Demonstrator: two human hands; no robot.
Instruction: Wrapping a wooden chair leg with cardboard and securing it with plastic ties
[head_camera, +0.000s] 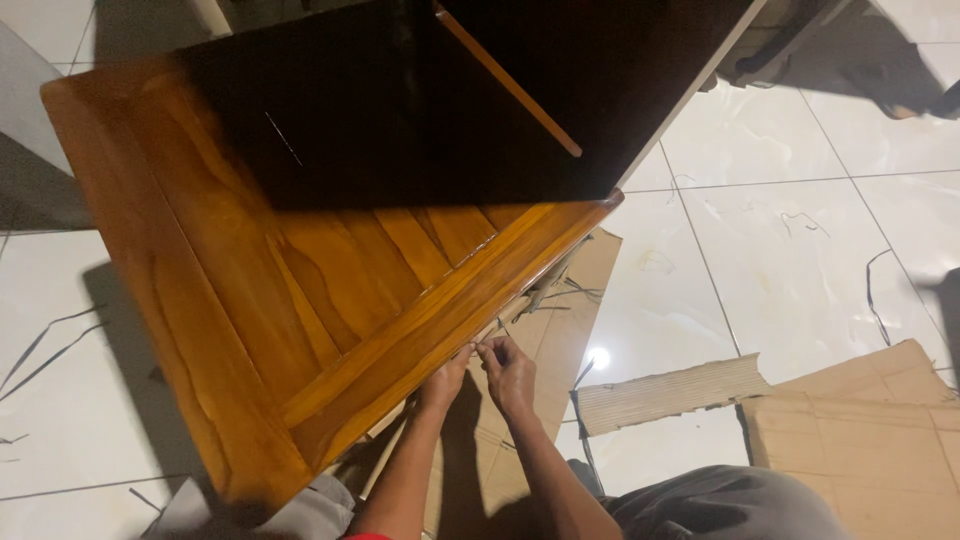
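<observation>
Hands (490, 375) beside brown cardboard (870, 440)

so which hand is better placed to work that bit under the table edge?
Probably the right hand: its fingertips sit at the small piece under the wooden table edge. The left hand is beside it, pressed against the edge.

Both hands (490, 375) (fingers pinching) under wooden tabletop (300, 300)

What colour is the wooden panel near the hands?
Glossy orange-brown panel with visible grain; head view.
</observation>
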